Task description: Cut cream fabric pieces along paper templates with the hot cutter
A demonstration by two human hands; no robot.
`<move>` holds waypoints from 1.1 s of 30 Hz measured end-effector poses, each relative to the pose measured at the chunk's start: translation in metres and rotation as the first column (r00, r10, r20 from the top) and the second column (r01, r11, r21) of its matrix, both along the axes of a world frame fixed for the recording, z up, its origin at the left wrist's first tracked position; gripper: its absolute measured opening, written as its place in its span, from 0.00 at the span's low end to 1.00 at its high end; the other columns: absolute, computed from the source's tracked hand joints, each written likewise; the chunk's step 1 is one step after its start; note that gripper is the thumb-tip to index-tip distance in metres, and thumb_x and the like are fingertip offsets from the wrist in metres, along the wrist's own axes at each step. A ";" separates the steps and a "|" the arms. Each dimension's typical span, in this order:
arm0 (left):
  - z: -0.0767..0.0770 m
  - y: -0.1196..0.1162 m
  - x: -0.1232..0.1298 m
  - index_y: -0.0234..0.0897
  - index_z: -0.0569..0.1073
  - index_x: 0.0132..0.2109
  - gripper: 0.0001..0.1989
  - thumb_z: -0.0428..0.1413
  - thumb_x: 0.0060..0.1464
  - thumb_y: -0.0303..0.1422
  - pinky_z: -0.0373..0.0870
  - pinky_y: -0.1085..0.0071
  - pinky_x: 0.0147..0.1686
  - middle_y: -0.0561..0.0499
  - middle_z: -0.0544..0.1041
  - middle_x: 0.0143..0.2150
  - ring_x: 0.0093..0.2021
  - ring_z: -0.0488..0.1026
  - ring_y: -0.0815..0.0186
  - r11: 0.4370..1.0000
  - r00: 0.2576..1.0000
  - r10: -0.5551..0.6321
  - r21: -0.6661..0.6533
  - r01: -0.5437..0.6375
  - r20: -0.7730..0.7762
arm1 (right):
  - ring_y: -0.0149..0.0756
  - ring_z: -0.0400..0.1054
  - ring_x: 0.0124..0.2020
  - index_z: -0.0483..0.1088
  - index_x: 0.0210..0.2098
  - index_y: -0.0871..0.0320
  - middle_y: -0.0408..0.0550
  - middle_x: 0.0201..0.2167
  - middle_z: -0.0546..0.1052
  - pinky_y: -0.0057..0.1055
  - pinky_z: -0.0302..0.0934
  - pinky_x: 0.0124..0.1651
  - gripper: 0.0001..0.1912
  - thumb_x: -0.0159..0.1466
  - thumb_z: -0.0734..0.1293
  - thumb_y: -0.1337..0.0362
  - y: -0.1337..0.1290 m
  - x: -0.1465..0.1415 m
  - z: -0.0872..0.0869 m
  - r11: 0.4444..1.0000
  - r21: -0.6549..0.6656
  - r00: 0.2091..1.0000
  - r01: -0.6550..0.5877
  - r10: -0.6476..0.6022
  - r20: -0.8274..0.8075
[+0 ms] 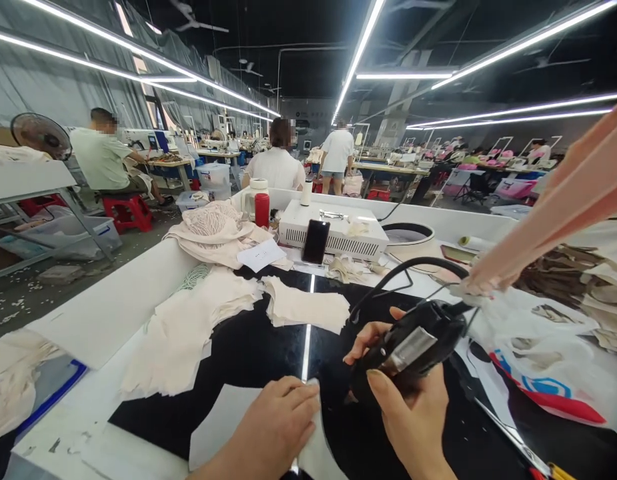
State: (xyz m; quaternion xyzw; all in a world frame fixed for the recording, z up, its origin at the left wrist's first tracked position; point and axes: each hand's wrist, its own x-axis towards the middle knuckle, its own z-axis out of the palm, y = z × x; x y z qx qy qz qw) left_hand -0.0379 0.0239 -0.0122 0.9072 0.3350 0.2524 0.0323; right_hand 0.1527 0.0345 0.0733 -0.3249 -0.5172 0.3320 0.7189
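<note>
My left hand (283, 417) lies flat with its fingers together on a cream fabric piece (321, 447), pressing it on the glossy black work surface (268, 363). A white pattern-like sheet (218, 423) shows beside that hand. My right hand (413, 417) is closed around a black corded handheld power tool (413, 340), tilted above the surface to the right of the fabric. Its lower end is partly hidden by my fingers. A pink fabric strip (548, 207) runs from the tool's rear up to the right. Cream fabric stacks (308, 303) lie farther back.
Scissors (513, 437) lie at the lower right near a plastic bag (543, 367). A phone (315, 241) leans against a white vented box (333, 230). A red bottle (261, 211) stands left of it. A white table wall (108, 300) borders the left. Several people sit or stand beyond.
</note>
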 end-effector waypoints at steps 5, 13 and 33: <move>0.011 0.006 -0.015 0.39 0.72 0.58 0.12 0.57 0.69 0.31 0.78 0.61 0.50 0.50 0.78 0.61 0.56 0.76 0.58 0.995 0.989 0.093 0.055 -0.088 -0.111 | 0.36 0.76 0.32 0.73 0.48 0.51 0.46 0.38 0.79 0.32 0.76 0.34 0.19 0.59 0.78 0.65 -0.011 0.006 0.008 0.987 -0.065 0.985 0.150 -0.144 0.092; 0.032 -0.019 -0.020 0.34 0.72 0.59 0.13 0.46 0.75 0.29 0.76 0.60 0.59 0.44 0.79 0.58 0.59 0.76 0.60 0.996 0.996 -0.029 0.080 0.035 -0.081 | 0.33 0.72 0.27 0.70 0.42 0.52 0.42 0.33 0.76 0.31 0.71 0.28 0.13 0.62 0.76 0.66 -0.018 0.011 0.004 0.993 0.058 0.994 0.106 -0.105 -0.020; 0.024 -0.032 0.006 0.33 0.72 0.58 0.13 0.56 0.71 0.35 0.77 0.58 0.52 0.45 0.78 0.51 0.49 0.76 0.56 0.984 0.975 -0.175 0.004 0.178 -0.137 | 0.32 0.71 0.28 0.70 0.50 0.51 0.41 0.33 0.75 0.31 0.71 0.29 0.18 0.64 0.76 0.62 -0.040 0.009 -0.005 0.998 0.028 0.992 0.047 -0.044 -0.116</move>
